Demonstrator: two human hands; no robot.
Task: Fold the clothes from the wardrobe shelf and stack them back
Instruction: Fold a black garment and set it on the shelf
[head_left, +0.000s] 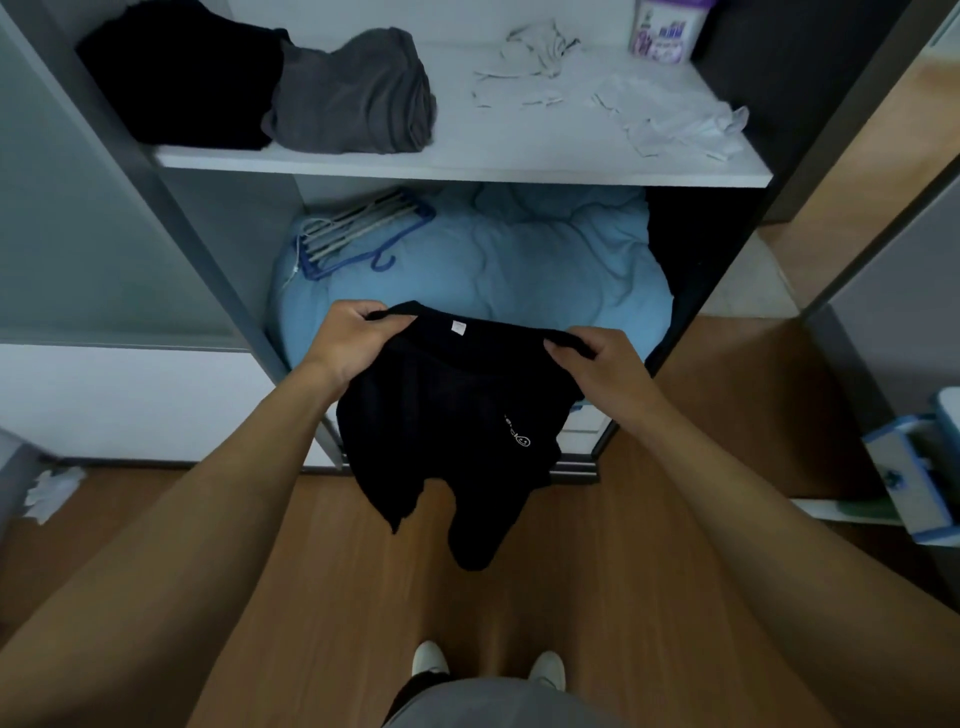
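Your left hand and right hand pinch the black shirt at its shoulders; its length hangs straight below both grips.

Hangers lie on a blue quilt; a purple-labelled tub, perhaps detergent, stands above.

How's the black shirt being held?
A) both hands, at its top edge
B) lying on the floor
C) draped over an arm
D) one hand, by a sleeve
A: the left hand and right hand each grip the shirt at its top edge; it hangs free.
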